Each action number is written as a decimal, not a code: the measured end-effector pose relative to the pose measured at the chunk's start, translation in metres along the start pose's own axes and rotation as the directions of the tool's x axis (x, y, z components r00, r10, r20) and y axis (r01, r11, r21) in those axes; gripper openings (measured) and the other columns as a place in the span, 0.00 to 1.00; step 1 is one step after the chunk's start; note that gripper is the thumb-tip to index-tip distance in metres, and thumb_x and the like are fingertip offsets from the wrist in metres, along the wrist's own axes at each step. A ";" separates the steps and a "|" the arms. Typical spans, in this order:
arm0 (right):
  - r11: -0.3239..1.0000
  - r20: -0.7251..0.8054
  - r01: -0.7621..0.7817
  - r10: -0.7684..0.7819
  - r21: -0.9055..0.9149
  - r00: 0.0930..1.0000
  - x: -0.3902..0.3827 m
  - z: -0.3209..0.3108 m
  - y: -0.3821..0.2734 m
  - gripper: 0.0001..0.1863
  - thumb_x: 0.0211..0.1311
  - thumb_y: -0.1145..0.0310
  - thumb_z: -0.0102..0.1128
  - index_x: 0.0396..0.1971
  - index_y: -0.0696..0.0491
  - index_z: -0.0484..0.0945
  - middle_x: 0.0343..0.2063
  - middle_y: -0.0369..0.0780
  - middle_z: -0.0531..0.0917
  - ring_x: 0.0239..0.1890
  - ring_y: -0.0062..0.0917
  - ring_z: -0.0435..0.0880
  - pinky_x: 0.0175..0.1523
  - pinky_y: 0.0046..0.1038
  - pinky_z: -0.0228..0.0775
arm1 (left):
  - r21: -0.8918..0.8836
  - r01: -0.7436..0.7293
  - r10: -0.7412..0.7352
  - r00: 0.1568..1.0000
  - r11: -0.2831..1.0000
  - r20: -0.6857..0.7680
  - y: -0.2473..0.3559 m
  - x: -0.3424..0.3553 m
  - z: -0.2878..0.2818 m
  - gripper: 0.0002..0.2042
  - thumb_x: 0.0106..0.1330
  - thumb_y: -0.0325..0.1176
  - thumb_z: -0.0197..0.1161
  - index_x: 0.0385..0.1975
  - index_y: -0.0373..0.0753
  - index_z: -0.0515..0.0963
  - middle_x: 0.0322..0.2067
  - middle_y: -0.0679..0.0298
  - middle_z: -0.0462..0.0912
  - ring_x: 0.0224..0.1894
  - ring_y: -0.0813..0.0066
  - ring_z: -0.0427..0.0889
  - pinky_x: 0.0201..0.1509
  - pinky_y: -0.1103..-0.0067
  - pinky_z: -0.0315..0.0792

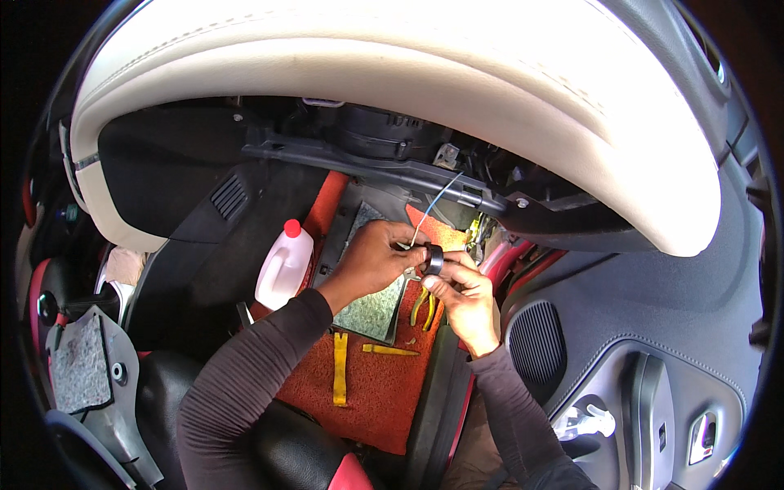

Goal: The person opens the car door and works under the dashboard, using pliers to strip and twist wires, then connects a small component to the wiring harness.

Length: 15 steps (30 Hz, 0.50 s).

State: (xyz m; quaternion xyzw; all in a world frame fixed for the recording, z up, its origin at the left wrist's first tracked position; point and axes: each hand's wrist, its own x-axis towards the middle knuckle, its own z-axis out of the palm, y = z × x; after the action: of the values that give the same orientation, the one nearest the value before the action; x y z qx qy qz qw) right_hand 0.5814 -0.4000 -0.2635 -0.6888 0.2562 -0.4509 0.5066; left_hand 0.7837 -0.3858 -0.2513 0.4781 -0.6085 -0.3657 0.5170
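Note:
Below the dashboard, my left hand [377, 260] pinches near the lower end of a thin blue and white wire [434, 204], which runs up toward the dash underside. My right hand [467, 300] grips a roll of black tape [434, 260], its fingers curled round the edge. The two hands nearly meet at the roll, and the left fingertips touch its near side. Whether a strip of tape is pulled off is hidden by the fingers. Under the right hand, yellow-handled pliers [421, 309] lie on the red floor mat [367, 425].
A white jug with a red cap [286, 265] stands left of my hands. Two yellow pry tools [340, 371] lie on the mat beside a grey felt-covered panel [371, 314]. The cream dashboard [408, 57] overhangs everything. At right is the door [653, 327] with a spray bottle [588, 421].

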 end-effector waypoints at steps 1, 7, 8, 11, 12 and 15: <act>0.993 0.010 0.074 -0.073 -0.093 0.997 0.000 0.002 0.001 0.12 0.64 0.79 0.71 0.46 0.61 0.86 0.44 0.33 0.80 0.45 0.21 0.82 0.55 0.24 0.75 | -0.021 0.026 -0.026 1.000 0.999 0.016 0.000 0.000 -0.001 0.08 0.67 0.24 0.69 0.44 0.32 0.85 0.35 0.62 0.89 0.39 0.79 0.86 0.45 0.78 0.80; 0.999 0.004 -0.040 0.040 -0.019 0.999 -0.001 0.007 -0.002 0.12 0.59 0.81 0.73 0.43 0.61 0.87 0.44 0.35 0.80 0.46 0.20 0.81 0.56 0.23 0.73 | -0.034 0.019 -0.019 1.000 0.999 0.010 0.002 -0.001 0.001 0.11 0.66 0.22 0.68 0.47 0.32 0.85 0.37 0.62 0.89 0.39 0.80 0.86 0.43 0.80 0.80; 0.998 -0.004 -0.064 0.064 0.011 0.998 -0.001 0.007 -0.002 0.12 0.58 0.81 0.73 0.43 0.61 0.87 0.44 0.35 0.80 0.46 0.20 0.81 0.55 0.23 0.73 | -0.022 0.014 -0.014 1.000 1.000 0.005 0.004 -0.001 0.001 0.11 0.66 0.21 0.68 0.47 0.32 0.85 0.37 0.62 0.89 0.39 0.80 0.85 0.43 0.80 0.80; 0.995 -0.039 0.013 -0.017 -0.099 0.999 -0.001 0.007 -0.003 0.12 0.57 0.81 0.74 0.42 0.62 0.87 0.43 0.35 0.80 0.45 0.20 0.81 0.54 0.23 0.73 | -0.062 0.062 -0.062 0.998 0.996 0.014 0.007 0.000 -0.002 0.10 0.65 0.20 0.67 0.46 0.32 0.85 0.37 0.62 0.89 0.39 0.81 0.85 0.42 0.81 0.79; 0.983 -0.047 0.064 -0.072 -0.170 0.996 0.000 0.007 -0.002 0.12 0.57 0.81 0.75 0.42 0.62 0.87 0.44 0.35 0.80 0.45 0.20 0.81 0.53 0.23 0.73 | -0.095 0.066 -0.064 0.998 0.993 0.019 0.008 0.001 -0.003 0.10 0.65 0.19 0.67 0.45 0.32 0.85 0.37 0.62 0.89 0.39 0.81 0.85 0.41 0.81 0.79; 0.835 0.017 0.302 -0.331 -0.460 0.943 0.003 0.009 0.001 0.13 0.56 0.81 0.75 0.42 0.62 0.87 0.44 0.36 0.80 0.45 0.20 0.80 0.52 0.24 0.74 | -0.195 0.139 -0.124 0.988 0.971 0.089 0.007 0.001 -0.004 0.10 0.65 0.18 0.66 0.45 0.32 0.85 0.37 0.62 0.89 0.38 0.82 0.85 0.41 0.81 0.79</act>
State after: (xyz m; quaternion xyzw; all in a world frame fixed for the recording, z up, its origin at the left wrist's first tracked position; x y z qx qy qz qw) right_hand 0.5907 -0.3983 -0.2643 -0.8066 0.2532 -0.4769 0.2405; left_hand 0.7863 -0.3848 -0.2435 0.4487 -0.5548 -0.4766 0.5136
